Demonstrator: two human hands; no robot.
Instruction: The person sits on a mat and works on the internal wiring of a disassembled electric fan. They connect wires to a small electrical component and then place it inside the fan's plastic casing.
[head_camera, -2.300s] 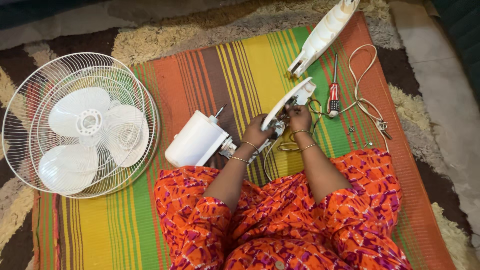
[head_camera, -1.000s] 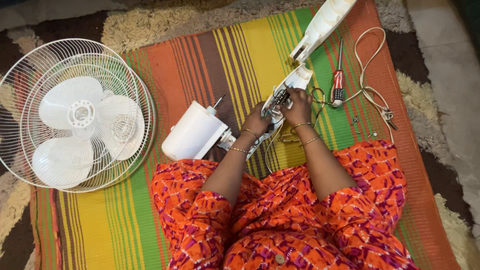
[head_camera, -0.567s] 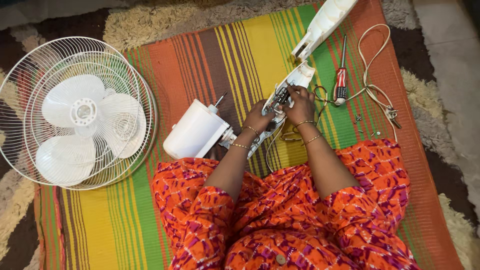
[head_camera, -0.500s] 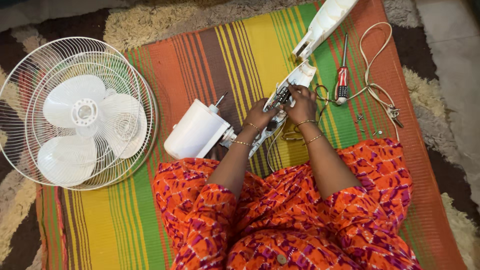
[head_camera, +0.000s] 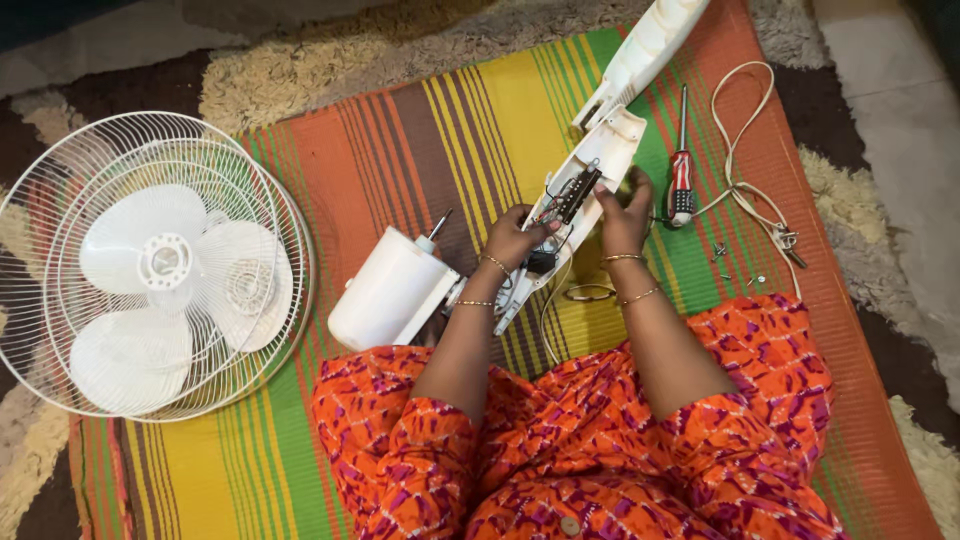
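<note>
An opened white fan neck housing (head_camera: 600, 160) lies tilted on a striped mat, its black switch block and wires (head_camera: 570, 195) showing. My left hand (head_camera: 515, 235) grips the housing's lower part by the wires. My right hand (head_camera: 625, 208) holds its right edge beside the switch block. The white motor casing (head_camera: 390, 290) with a short metal shaft lies at the housing's lower end, left of my left wrist.
White fan guards and a three-blade fan blade (head_camera: 150, 270) lie at the left. A red-handled screwdriver (head_camera: 681, 175), a cream power cord (head_camera: 745, 170) and a few loose screws (head_camera: 722, 255) lie right of my hands. The white stand tube (head_camera: 650, 45) reaches the top edge. A shaggy rug (head_camera: 300, 75) surrounds the mat.
The view has shifted a little. Both hands have crept up along the housing toward the switch block, and the housing has turned slightly.
</note>
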